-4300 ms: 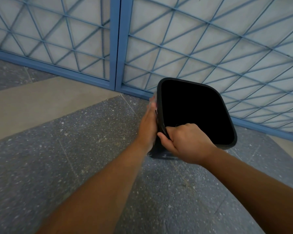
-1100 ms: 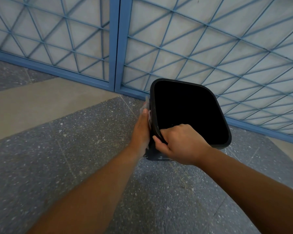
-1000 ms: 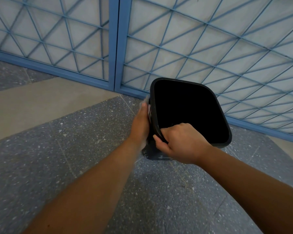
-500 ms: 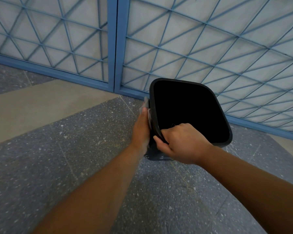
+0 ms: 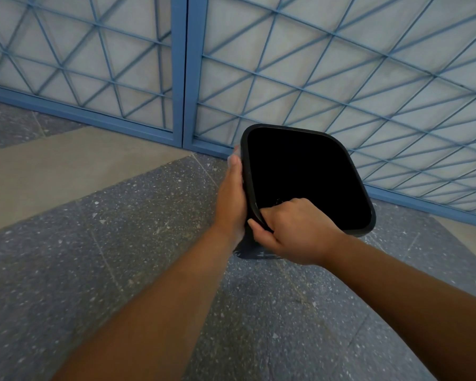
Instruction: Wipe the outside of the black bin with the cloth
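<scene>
Pressing the cloth [image 5: 233, 156] flat-fingered higher up the bin's [image 5: 367, 215] left wall than before, the left hand [image 5: 230, 196] wipes while the right hand [image 5: 294, 229] grips the near rim, bin tilted on the floor [image 5: 94, 270].

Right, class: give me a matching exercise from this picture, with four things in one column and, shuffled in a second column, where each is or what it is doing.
Things
1. left hand
2. right hand
3. black plastic bin
4. blue metal lattice gate

Places or states
A. stands behind the bin, at the floor's far edge
B. grips the bin's near rim, fingers curled over it
C. lies flat along the bin's outer left side
D. held open-topped over the speckled grey floor

Pairs: 1-C, 2-B, 3-D, 4-A
</scene>
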`<act>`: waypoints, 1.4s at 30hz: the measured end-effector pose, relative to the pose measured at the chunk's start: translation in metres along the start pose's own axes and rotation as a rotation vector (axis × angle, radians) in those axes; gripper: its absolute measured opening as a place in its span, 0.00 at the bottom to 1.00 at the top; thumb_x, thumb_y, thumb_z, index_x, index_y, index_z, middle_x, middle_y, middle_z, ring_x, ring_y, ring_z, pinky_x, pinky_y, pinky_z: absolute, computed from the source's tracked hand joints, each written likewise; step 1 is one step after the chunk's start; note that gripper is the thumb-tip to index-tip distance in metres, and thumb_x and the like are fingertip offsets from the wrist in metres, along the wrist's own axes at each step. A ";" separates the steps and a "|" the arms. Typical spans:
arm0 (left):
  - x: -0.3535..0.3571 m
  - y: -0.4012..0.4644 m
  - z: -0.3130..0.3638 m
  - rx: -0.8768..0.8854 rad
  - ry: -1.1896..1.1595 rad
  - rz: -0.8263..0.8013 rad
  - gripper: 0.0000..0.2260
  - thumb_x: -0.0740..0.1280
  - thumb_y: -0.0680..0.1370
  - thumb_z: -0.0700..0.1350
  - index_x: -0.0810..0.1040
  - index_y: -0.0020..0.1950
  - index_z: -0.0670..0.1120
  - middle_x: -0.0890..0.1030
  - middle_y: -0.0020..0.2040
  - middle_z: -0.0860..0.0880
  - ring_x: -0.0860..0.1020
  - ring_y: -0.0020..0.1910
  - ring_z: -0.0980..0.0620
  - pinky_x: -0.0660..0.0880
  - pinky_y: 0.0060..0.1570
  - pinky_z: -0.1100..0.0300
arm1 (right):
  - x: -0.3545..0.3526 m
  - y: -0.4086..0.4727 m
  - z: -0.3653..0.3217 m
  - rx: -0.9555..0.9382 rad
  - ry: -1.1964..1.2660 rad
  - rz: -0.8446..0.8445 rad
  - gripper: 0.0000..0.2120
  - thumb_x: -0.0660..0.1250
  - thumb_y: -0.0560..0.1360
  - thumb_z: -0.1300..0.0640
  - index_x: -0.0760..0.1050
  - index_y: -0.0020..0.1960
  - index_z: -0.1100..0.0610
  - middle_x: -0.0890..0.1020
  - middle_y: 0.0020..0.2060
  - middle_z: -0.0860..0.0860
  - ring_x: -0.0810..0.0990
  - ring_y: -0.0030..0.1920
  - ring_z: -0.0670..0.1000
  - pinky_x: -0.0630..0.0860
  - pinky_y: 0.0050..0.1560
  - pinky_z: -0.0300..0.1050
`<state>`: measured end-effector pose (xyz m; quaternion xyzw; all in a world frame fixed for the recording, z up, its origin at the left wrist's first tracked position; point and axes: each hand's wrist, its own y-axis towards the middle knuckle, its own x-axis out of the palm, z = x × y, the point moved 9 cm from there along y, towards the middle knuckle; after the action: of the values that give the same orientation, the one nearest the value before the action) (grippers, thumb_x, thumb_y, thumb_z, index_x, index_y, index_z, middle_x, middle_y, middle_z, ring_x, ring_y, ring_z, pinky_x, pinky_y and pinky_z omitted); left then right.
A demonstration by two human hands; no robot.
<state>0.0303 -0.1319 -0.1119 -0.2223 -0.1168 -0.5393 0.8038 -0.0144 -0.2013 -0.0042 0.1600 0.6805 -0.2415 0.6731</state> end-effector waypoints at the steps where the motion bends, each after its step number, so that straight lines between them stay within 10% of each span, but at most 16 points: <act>1: 0.001 -0.002 -0.004 0.006 -0.010 -0.011 0.24 0.55 0.87 0.63 0.77 0.76 0.52 0.83 0.70 0.48 0.79 0.72 0.51 0.74 0.73 0.53 | 0.000 0.000 0.000 -0.002 0.004 -0.006 0.21 0.50 0.79 0.44 0.68 0.33 0.53 0.70 0.26 0.47 0.68 0.26 0.48 0.64 0.33 0.44; 6: -0.002 0.010 -0.003 -0.038 -0.038 -0.044 0.24 0.53 0.89 0.59 0.79 0.75 0.47 0.86 0.61 0.49 0.83 0.64 0.52 0.80 0.58 0.62 | -0.002 -0.001 -0.001 -0.004 0.018 0.010 0.22 0.48 0.79 0.43 0.68 0.33 0.53 0.72 0.26 0.48 0.69 0.26 0.48 0.64 0.32 0.44; 13: -0.006 0.006 -0.002 -0.041 -0.030 -0.021 0.19 0.55 0.89 0.58 0.83 0.64 0.53 0.85 0.61 0.48 0.82 0.67 0.45 0.78 0.67 0.51 | -0.001 0.000 0.000 -0.004 0.014 0.015 0.22 0.47 0.78 0.43 0.68 0.34 0.53 0.70 0.26 0.47 0.67 0.25 0.48 0.62 0.32 0.44; 19: -0.003 0.000 -0.005 0.060 0.030 -0.038 0.29 0.56 0.84 0.67 0.71 0.81 0.56 0.73 0.81 0.50 0.69 0.81 0.50 0.62 0.82 0.44 | 0.000 0.001 0.000 -0.007 -0.001 0.010 0.21 0.47 0.77 0.42 0.66 0.33 0.53 0.69 0.26 0.47 0.66 0.26 0.49 0.64 0.32 0.45; 33: -0.012 -0.001 0.006 -0.017 0.038 0.047 0.22 0.56 0.87 0.63 0.87 0.61 0.53 0.88 0.57 0.47 0.86 0.60 0.49 0.79 0.69 0.43 | 0.001 0.002 0.001 0.016 0.002 -0.031 0.19 0.53 0.79 0.44 0.64 0.33 0.52 0.64 0.25 0.46 0.66 0.28 0.49 0.62 0.35 0.44; 42: -0.011 0.012 -0.006 -0.074 -0.106 -0.001 0.25 0.56 0.87 0.62 0.82 0.70 0.48 0.86 0.65 0.43 0.83 0.67 0.46 0.74 0.75 0.41 | 0.001 0.002 0.000 0.015 0.014 -0.049 0.19 0.54 0.79 0.45 0.61 0.32 0.51 0.63 0.25 0.45 0.66 0.27 0.49 0.63 0.34 0.44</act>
<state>0.0366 -0.1225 -0.1249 -0.2799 -0.1393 -0.5313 0.7874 -0.0132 -0.1995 -0.0053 0.1499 0.6869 -0.2618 0.6611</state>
